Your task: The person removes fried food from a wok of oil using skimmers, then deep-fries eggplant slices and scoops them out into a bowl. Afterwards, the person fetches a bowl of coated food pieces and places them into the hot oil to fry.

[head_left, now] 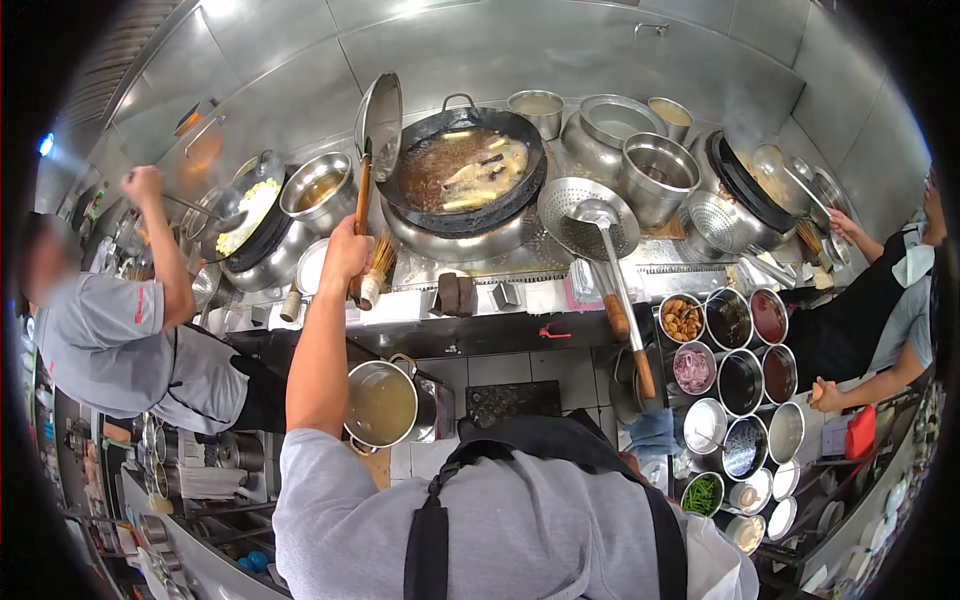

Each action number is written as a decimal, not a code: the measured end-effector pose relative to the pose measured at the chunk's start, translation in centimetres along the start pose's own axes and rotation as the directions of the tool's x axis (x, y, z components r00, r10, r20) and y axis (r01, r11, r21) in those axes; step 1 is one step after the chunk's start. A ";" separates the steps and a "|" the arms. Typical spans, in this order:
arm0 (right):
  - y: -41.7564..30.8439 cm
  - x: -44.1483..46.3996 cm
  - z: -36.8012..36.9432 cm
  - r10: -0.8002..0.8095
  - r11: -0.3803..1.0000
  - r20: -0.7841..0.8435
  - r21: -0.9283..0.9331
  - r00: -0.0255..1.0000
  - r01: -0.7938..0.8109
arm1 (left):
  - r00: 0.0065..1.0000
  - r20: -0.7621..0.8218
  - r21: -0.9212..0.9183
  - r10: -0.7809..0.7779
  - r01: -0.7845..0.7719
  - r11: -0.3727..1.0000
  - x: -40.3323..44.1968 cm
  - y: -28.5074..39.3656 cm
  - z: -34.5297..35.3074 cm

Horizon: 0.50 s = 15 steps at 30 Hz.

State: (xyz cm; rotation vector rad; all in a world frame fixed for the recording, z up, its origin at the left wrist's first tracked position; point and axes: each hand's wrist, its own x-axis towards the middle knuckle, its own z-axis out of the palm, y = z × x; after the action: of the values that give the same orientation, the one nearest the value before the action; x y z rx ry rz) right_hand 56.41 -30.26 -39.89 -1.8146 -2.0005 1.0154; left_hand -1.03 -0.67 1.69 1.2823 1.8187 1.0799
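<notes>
My left hand (347, 250) is closed around the wooden handle of a large strainer (383, 112), which is tilted on edge at the left rim of a big black wok (545, 165). In the wok, yellowish pieces (470, 190) and dark strips of food lie in bubbling brown oil. My right hand is hidden; only the shoulder on that side shows. To the right of the wok, a perforated skimmer (562, 222) rests with a ladle (597, 213) lying over it, their wooden handles pointing down toward me.
Metal pots (660, 175) stand right of the wok, a bamboo brush (378, 270) in front. Ingredient and sauce containers (740, 382) fill the right side. A pot of liquid (382, 405) sits by my left. Co-workers stand at woks left (110, 330) and right (860, 320).
</notes>
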 end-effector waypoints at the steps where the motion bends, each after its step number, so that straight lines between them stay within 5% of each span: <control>1: -0.9 -0.1 -0.5 0.132 0.981 -0.001 0.143 0.991 -0.131 | 1.000 -0.005 -0.023 -0.014 0.014 1.000 0.2 -0.7 0.0; 3: -3.0 -0.5 -1.1 0.385 0.830 0.057 0.415 0.921 -0.372 | 0.999 0.025 -0.055 -0.027 0.028 0.998 1.3 -2.1 0.7; 9: -4.1 -0.4 -0.5 0.513 0.743 0.019 0.491 0.858 -0.455 | 0.961 0.269 -0.330 -0.058 0.149 0.932 3.4 -3.2 4.0; 15: 3.3 -1.9 6.1 0.329 0.768 -0.053 0.595 0.943 -0.235 | 0.919 0.394 -0.473 -0.026 0.227 0.852 3.5 -1.6 7.9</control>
State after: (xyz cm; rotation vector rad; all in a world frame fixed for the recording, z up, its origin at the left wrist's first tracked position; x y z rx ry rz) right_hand 55.58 -34.10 -45.96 -1.7850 -1.1459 1.3416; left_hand 4.04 4.38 -3.44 0.9444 1.1992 1.0611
